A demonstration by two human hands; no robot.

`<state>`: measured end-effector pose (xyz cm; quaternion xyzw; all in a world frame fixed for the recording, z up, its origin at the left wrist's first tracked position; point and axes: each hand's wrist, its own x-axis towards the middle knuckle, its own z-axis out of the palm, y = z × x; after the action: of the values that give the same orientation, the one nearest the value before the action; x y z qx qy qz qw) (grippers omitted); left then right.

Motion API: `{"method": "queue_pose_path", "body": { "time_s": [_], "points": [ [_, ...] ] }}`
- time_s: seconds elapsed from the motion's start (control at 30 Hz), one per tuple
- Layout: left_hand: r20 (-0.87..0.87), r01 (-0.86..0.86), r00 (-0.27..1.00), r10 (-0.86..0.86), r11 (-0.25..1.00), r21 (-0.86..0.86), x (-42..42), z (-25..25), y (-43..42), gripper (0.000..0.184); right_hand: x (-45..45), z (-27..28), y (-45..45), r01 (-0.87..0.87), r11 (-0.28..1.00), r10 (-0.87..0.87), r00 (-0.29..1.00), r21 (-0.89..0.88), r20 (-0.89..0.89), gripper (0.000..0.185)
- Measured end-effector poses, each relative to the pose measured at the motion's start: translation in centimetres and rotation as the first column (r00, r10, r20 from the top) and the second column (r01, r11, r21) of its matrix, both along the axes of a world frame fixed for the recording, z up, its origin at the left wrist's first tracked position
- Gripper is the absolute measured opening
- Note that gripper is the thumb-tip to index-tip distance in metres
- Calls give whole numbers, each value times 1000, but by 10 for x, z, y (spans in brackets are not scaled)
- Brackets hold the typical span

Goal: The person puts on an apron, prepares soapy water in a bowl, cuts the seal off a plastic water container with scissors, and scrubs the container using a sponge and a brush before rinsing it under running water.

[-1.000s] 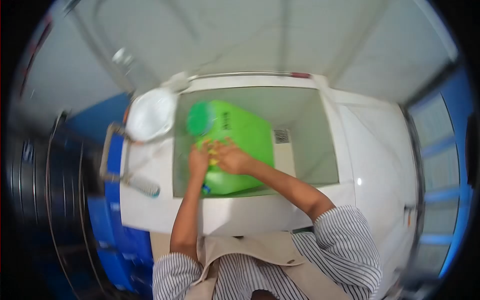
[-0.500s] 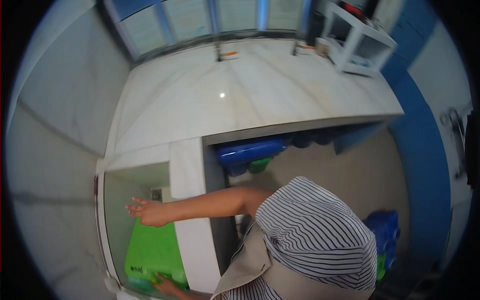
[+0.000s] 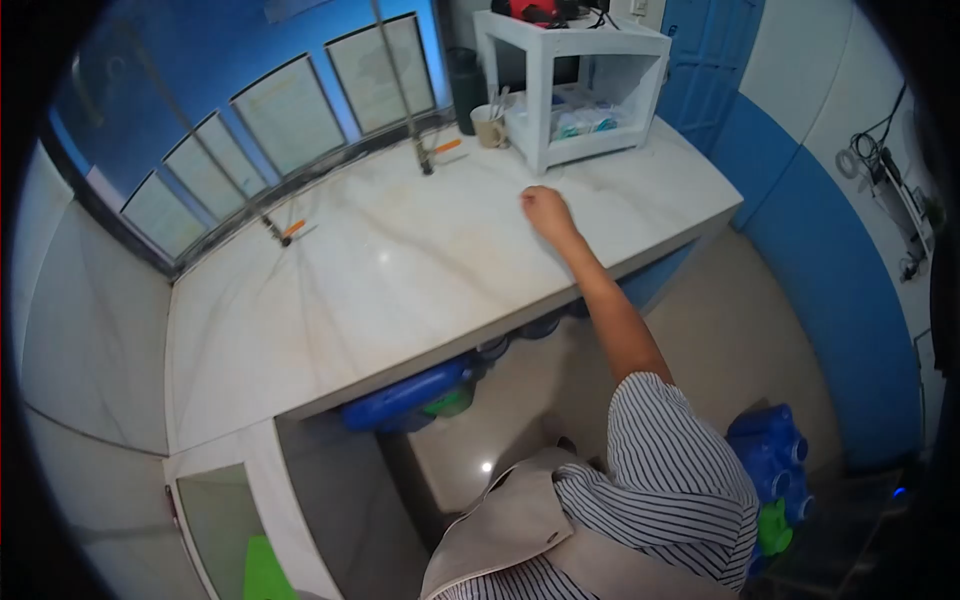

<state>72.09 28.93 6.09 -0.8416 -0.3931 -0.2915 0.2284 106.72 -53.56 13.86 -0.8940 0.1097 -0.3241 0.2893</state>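
Note:
My right hand (image 3: 547,214) is above the marble counter (image 3: 400,300), its fingers curled in and nothing visible in them. The hand is nearest to a white shelf stand (image 3: 545,125) and a beige mug (image 3: 490,130) with utensils standing in it; it is apart from both. My left hand is out of view. At the lower left, part of a green plastic container (image 3: 264,572) shows inside the tiled basin (image 3: 208,520).
Two taps with orange handles, one left (image 3: 287,236) and one nearer the middle (image 3: 427,163), rise by the window. A dark bottle (image 3: 466,90) stands behind the mug. Blue containers lie under the counter (image 3: 405,395) and on the floor at right (image 3: 765,450).
My right hand has gone from over the green container in the basin to above the counter, and its spread fingers have curled. My left hand has left view as the camera turned right.

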Motion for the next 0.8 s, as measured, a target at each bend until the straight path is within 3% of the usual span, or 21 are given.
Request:
{"method": "queue_pose_path", "body": {
  "time_s": [0.07, 0.1, 0.13, 0.17, 0.23, 0.33, 0.37, 0.43, 0.47, 0.5, 0.57, 0.67, 0.73, 0.77, 0.8],
  "points": [
    [-132, 218, 972, -196, 959, 182, 46, -1, -29, 20, 13, -4, -85, 201, 977, -198, 979, -76, 42, 19],
    [-5, 294, 954, -300, 940, -171, 81, -7, -40, 33, 23, -1, -118, 259, 954, -254, 966, -150, 53, 21],
    [176, 344, 939, -296, 817, -463, 115, -13, -53, 55, 37, 2, -141, 251, 957, -246, 968, -147, 51, 21],
    [223, 509, 860, -458, 790, -340, 148, -30, -73, 42, 52, 2, -163, 291, 938, -283, 957, -189, 69, 22],
    [321, 566, 821, -471, 604, -561, 190, -10, -168, 38, 78, 0, -194, 310, 923, -296, 951, -229, 94, 23],
    [337, 676, 719, -608, 499, -542, 230, 29, -268, 33, 115, 1, -223, 184, 895, -265, 952, -406, -153, 27],
    [345, 674, 724, -597, 507, -537, 234, 40, -289, 33, 122, 1, -230, 176, 896, -253, 957, -407, -143, 27],
    [395, 738, 644, -656, 394, -549, 235, 56, -321, 30, 131, 6, -243, 107, 897, -191, 969, -429, -158, 29],
    [401, 738, 647, -648, 400, -543, 233, 60, -329, 30, 131, 9, -248, 96, 930, -116, 993, -354, -38, 27],
    [407, 739, 645, -647, 393, -548, 229, 64, -333, 29, 127, 21, -247, 87, 932, -105, 994, -353, -32, 27],
    [403, 729, 658, -636, 402, -554, 219, 71, -332, 28, 104, 54, -228, 160, 965, -129, 979, -206, 156, 24],
    [498, 728, 654, -569, 294, -619, 203, 69, -327, 27, 55, 84, -150, 48, 984, -15, 983, -173, 186, 21],
    [566, 723, 640, -520, 159, -672, 196, 85, -341, 28, 35, 76, -61, -218, 976, 211, 954, 11, 214, 18],
    [589, 719, 628, -508, 91, -689, 192, 99, -355, 29, 26, 69, -10, -389, 903, 372, 920, 183, 123, 17],
    [610, 715, 582, -538, -18, -699, 189, 107, -360, 33, 16, 63, 48, -519, 825, 515, 854, 223, 81, 15]
  ]
}}
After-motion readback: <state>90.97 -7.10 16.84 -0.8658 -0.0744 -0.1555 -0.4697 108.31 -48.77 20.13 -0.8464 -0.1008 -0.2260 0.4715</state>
